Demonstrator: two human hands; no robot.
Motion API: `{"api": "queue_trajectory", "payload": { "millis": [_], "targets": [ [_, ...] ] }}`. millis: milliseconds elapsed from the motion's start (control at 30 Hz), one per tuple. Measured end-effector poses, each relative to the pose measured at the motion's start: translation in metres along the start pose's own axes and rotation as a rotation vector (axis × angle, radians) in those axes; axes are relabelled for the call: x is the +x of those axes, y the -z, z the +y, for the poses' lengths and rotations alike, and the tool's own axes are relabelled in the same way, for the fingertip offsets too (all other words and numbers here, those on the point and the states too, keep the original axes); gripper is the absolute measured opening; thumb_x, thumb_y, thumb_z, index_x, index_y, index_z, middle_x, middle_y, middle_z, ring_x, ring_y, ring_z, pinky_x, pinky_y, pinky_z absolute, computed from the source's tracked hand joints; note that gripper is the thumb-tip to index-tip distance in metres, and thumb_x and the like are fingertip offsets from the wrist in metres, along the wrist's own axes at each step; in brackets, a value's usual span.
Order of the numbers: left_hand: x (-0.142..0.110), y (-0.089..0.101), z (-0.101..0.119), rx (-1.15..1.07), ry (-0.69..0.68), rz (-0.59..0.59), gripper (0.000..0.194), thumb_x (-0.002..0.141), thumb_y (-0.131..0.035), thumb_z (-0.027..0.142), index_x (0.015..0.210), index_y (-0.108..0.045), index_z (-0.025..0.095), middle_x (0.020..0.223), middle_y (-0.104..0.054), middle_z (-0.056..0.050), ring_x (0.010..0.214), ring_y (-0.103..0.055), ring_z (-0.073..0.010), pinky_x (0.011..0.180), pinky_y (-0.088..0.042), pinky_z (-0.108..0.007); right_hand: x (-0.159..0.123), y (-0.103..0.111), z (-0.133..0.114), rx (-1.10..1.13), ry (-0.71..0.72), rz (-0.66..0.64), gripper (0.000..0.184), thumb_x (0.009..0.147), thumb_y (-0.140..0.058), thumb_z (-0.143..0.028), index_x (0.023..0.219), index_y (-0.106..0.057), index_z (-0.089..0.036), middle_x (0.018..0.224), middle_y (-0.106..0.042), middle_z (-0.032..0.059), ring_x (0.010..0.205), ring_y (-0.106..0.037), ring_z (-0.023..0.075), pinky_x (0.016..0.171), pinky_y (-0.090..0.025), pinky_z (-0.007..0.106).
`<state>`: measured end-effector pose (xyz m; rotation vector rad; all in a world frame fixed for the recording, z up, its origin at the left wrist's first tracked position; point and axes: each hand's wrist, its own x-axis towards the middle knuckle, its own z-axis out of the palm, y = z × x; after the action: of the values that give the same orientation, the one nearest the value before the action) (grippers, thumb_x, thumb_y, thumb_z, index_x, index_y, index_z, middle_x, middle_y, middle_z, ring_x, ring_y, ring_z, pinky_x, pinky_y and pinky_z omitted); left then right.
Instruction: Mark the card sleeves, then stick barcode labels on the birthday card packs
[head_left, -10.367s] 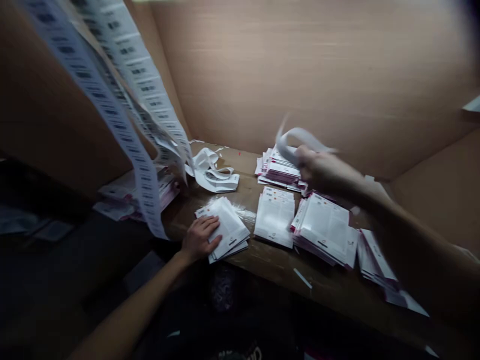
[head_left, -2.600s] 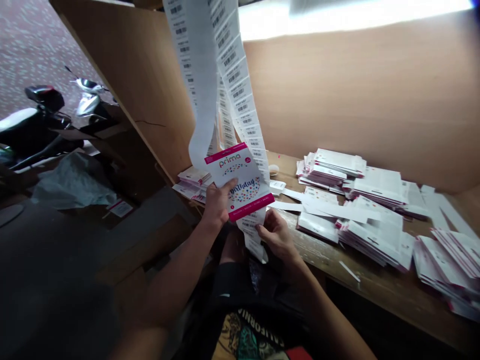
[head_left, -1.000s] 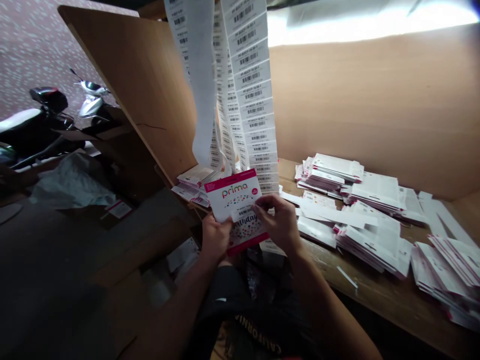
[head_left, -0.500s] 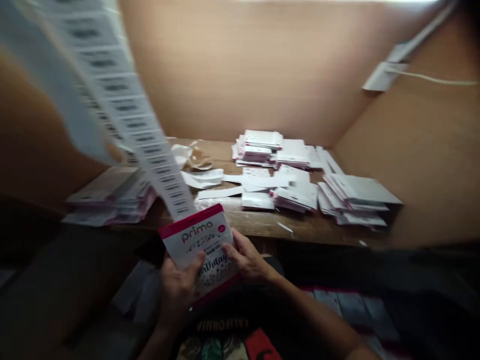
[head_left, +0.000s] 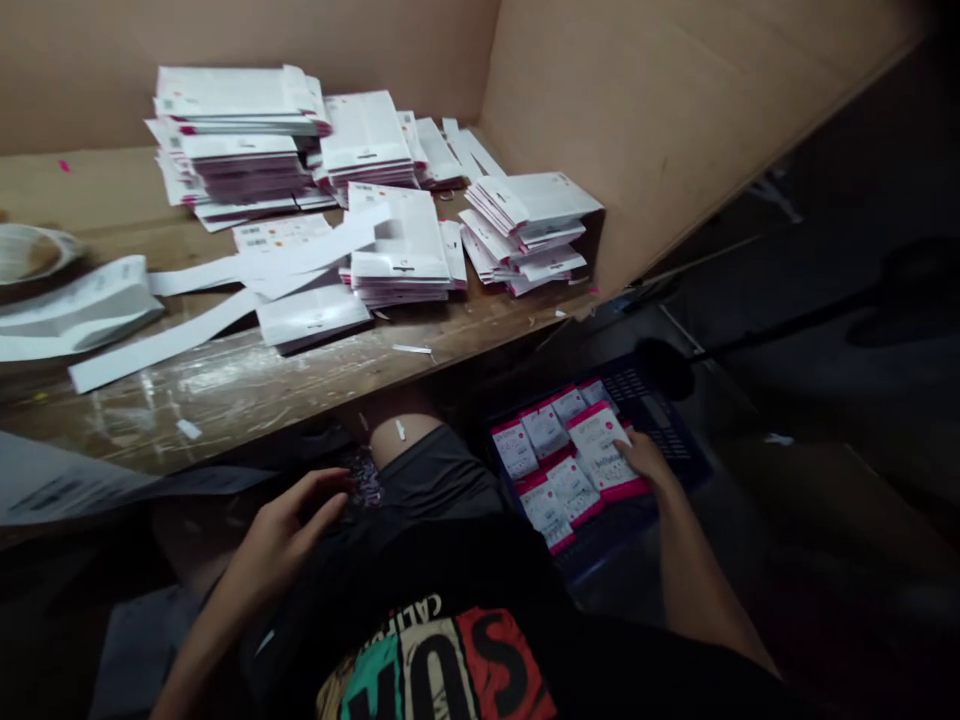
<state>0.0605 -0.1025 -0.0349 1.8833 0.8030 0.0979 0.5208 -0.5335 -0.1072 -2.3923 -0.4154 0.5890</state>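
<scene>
My right hand [head_left: 639, 458] is low on the right, its fingers on the edge of a pink-edged birthday card [head_left: 600, 450]. That card lies tilted on several similar cards in a dark blue plastic crate [head_left: 660, 400] beside my knee. My left hand [head_left: 289, 525] hangs open over my lap, holding nothing and touching only my dark shorts. A blurred strip of barcode labels [head_left: 75, 482] crosses the lower left, near no hand.
Above the crate, several stacks of white packaging cards [head_left: 397, 250] and loose white strips [head_left: 157, 340] lie on a scuffed wooden table [head_left: 225, 400]. Cardboard walls [head_left: 660, 130] enclose it. A black rod [head_left: 772, 325] extends right of the crate.
The card has moved from both raised hands down into the crate under my right hand. My left hand has let go of it. The view has swung down and right, away from the hanging label strip.
</scene>
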Motion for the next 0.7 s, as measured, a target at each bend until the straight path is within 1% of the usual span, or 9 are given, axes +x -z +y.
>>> {"api": "queue_trajectory", "payload": {
  "millis": [100,167,233,300,400,500,567,633,700],
  "targets": [
    [0.011,-0.021,0.007,-0.013,-0.009,-0.037,0.05,0.091,-0.066,0.06,0.122,-0.071,0.021,0.12,-0.077,-0.011,0.108,-0.074,-0.0305,0.095,-0.059,-0.037,0.0,-0.052,0.034,0.0,-0.136,-0.109,0.02,0.072,-0.073,-0.037,0.073,-0.075,-0.017,0.074,-0.077,0.0128,0.071,-0.072,0.0299,0.068,-0.058,0.042],
    [0.013,-0.035,0.017,-0.028,-0.027,-0.056,0.046,0.093,-0.065,0.057,0.122,-0.07,0.022,0.12,-0.077,-0.01,0.108,-0.074,-0.029,0.095,-0.058,-0.036,0.002,-0.091,0.04,0.002,-0.153,-0.158,0.022,0.07,-0.073,-0.036,0.077,-0.076,-0.015,0.075,-0.078,0.0112,0.072,-0.073,0.0277,0.068,-0.058,0.038],
    [0.009,-0.044,0.028,-0.027,-0.049,-0.076,0.04,0.096,-0.064,0.052,0.122,-0.07,0.023,0.12,-0.077,-0.008,0.109,-0.073,-0.027,0.096,-0.057,-0.034,0.005,-0.123,0.035,-0.008,-0.132,-0.155,0.025,0.07,-0.073,-0.039,0.078,-0.076,-0.016,0.074,-0.077,0.0102,0.073,-0.072,0.0261,0.067,-0.057,0.035],
    [-0.001,-0.044,0.039,-0.004,-0.067,-0.098,0.034,0.098,-0.062,0.047,0.122,-0.071,0.025,0.12,-0.077,-0.007,0.11,-0.073,-0.0257,0.097,-0.056,-0.033,0.007,-0.14,0.023,-0.023,-0.077,-0.095,0.031,0.07,-0.072,-0.046,0.077,-0.074,-0.017,0.069,-0.075,0.0107,0.071,-0.071,0.0272,0.065,-0.055,0.035],
    [-0.018,-0.027,0.049,0.015,-0.069,-0.069,0.031,0.097,-0.064,0.043,0.121,-0.073,0.025,0.12,-0.077,-0.007,0.109,-0.073,-0.0253,0.097,-0.056,-0.033,0.022,-0.142,-0.006,-0.022,0.04,0.061,0.048,0.078,-0.057,-0.062,0.079,-0.073,-0.016,0.065,-0.072,0.0141,0.068,-0.071,0.0339,0.063,-0.053,0.043],
    [-0.019,0.003,0.053,-0.076,-0.067,0.075,0.032,0.095,-0.066,0.043,0.117,-0.073,0.022,0.114,-0.079,-0.009,0.106,-0.073,-0.0255,0.097,-0.056,-0.036,0.046,-0.132,-0.063,0.015,0.295,0.416,0.054,0.086,-0.051,-0.067,0.085,-0.075,-0.019,0.069,-0.074,0.0132,0.067,-0.071,0.0332,0.063,-0.051,0.041],
    [-0.003,0.025,0.055,-0.167,-0.074,0.198,0.036,0.093,-0.067,0.047,0.113,-0.074,0.019,0.11,-0.079,-0.01,0.104,-0.074,-0.0259,0.096,-0.056,-0.037,0.051,-0.127,-0.126,0.087,0.533,0.532,0.046,0.091,-0.056,-0.06,0.091,-0.077,-0.018,0.075,-0.077,0.0113,0.072,-0.073,0.0299,0.07,-0.053,0.038],
    [0.028,0.045,0.057,-0.22,-0.04,0.352,0.039,0.091,-0.066,0.051,0.11,-0.073,0.017,0.108,-0.079,-0.011,0.1,-0.074,-0.0254,0.091,-0.057,-0.036,0.043,-0.13,-0.2,0.19,0.77,0.53,0.04,0.095,-0.059,-0.052,0.09,-0.077,-0.017,0.078,-0.078,0.0103,0.075,-0.073,0.0263,0.077,-0.053,0.035],
    [0.067,0.061,0.06,-0.181,0.073,0.555,0.038,0.089,-0.066,0.051,0.103,-0.072,0.015,0.101,-0.078,-0.011,0.091,-0.073,-0.0229,0.082,-0.057,-0.031,0.029,-0.146,-0.274,0.233,0.92,0.448,0.038,0.099,-0.055,-0.047,0.089,-0.076,-0.018,0.082,-0.077,0.0098,0.076,-0.071,0.0242,0.077,-0.052,0.034]
  ]
}}
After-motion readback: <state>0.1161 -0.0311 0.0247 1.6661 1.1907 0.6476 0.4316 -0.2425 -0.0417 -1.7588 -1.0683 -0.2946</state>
